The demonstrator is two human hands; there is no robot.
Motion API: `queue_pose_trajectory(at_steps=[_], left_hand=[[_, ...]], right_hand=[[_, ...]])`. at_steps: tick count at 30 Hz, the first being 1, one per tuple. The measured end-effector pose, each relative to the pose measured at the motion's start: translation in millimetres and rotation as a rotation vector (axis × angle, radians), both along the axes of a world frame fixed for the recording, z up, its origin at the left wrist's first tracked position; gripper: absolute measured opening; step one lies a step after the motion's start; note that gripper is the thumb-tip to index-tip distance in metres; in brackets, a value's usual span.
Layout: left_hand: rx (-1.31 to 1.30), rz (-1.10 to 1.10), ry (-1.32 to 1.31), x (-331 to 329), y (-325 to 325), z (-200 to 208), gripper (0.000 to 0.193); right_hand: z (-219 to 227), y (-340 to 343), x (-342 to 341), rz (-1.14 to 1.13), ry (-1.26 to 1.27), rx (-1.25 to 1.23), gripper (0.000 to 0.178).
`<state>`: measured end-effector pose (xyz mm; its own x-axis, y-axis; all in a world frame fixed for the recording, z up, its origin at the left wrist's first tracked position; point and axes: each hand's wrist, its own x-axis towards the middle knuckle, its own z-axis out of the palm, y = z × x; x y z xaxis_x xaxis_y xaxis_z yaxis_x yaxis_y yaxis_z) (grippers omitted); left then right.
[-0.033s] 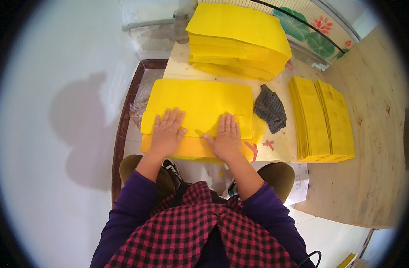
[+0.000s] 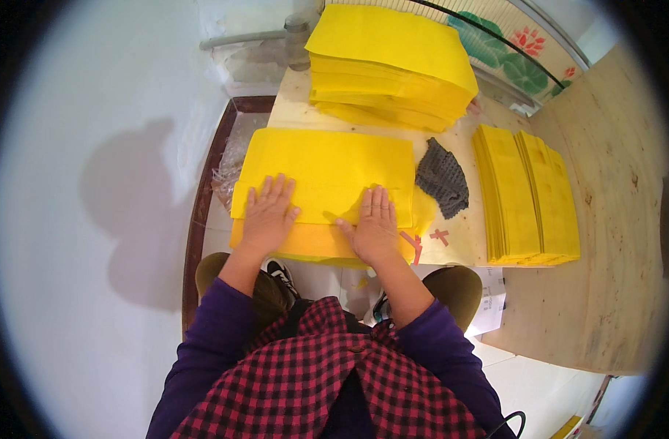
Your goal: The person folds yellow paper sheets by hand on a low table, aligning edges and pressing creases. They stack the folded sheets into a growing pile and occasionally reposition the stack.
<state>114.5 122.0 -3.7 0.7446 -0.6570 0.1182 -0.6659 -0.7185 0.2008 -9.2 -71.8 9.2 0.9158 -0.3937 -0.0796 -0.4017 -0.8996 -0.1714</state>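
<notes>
Both palms press on a yellow fabric-like or paper sheet (image 2: 327, 157) lying on the table before me. My left hand (image 2: 269, 219) rests flat near its left side, fingers spread. Toward the right side lies my right hand (image 2: 372, 225), also flat, its thumb pointing inward. A crease or overlapping edge runs across the sheet by my fingertips. Below the sheet's near edge, a more orange-yellow layer (image 2: 316, 241) shows under my palms. Beside the sheet on the right is a crumpled dark grey knitted cloth (image 2: 442, 178).
A tall stack of yellow sheets (image 2: 389, 69) stands at the back. Folded yellow bundles (image 2: 524, 194) line the right side of the wooden table (image 2: 462, 238). Red tape strips (image 2: 439, 236) mark the tabletop. A clear jar (image 2: 296, 44) stands at the back left, beside the white wall (image 2: 64, 241).
My left hand has slid slightly left across the yellow sheet. My right hand has shifted a little to the right. Both remain flat.
</notes>
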Motion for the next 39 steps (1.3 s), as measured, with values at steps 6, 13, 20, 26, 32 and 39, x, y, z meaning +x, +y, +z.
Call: queue_pose_trajectory(at_steps=[6,13,20,26,32,39], left_hand=[[-0.054,0.19,0.042,28.0,40.1,-12.2,0.059],[-0.534,0.289,0.271,38.6,68.6,-22.2,0.059],[-0.326,0.212,0.029,17.7,62.0,10.8,0.059],[-0.217,0.027,-0.024,-9.4,19.6,21.6,0.057],[-0.186,-0.021,-0.002,-12.4,2.1,13.8,0.057],[-0.131,0.001,0.012,-11.9,2.0,7.0,0.057]], right_hand=[[1.9,-7.6,-1.9,-0.106,0.042,0.003,0.094],[10.2,-11.9,-0.4,-0.11,0.009,0.04,0.083],[37.5,-67.4,9.5,0.044,-0.14,0.047,0.041],[39.0,-109.8,6.3,0.019,-0.179,0.185,0.03],[31.9,-133.5,8.6,0.082,-0.11,0.179,0.032],[32.2,-137.2,14.0,0.096,0.005,0.229,0.035]])
